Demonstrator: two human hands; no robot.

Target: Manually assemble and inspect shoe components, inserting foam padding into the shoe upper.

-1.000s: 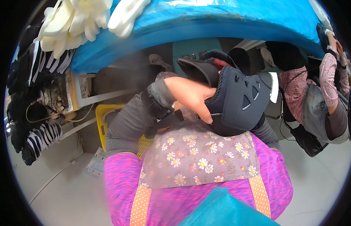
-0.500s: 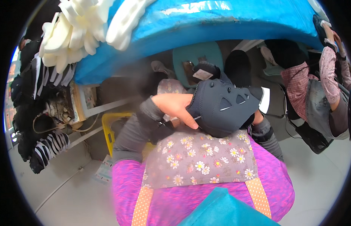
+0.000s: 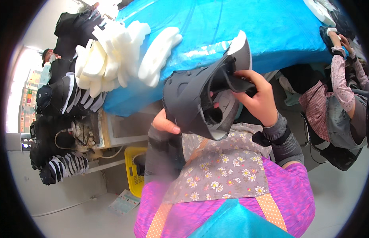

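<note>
Between my hands is a dark grey, curved, sewn fabric shell (image 3: 188, 89) with cut-out shapes on its face and a white-lined flap at its upper right. It is raised above my lap, its hollow inside turned partly to the right. My left hand (image 3: 165, 122) grips the shell's lower left edge, thumb outside and the other fingers mostly hidden behind it. At the opposite side my right hand (image 3: 259, 95) is closed on the dark edge of the opening, the thumb reaching inside. A flowered apron (image 3: 224, 170) covers my lap below.
A table under blue sheeting (image 3: 271, 35) spans the far side. White foam pieces (image 3: 113, 55) are heaped at its left, with one long foam piece (image 3: 158, 57) beside them. Black items with white edges (image 3: 67, 166) hang at left, above a yellow basket (image 3: 133, 174). A co-worker's sleeve (image 3: 345, 85) shows at right.
The shell has come up from my lap and turned, so its inside now shows. My right hand, mostly hidden before, is now visible on its right edge. The view has tilted up.
</note>
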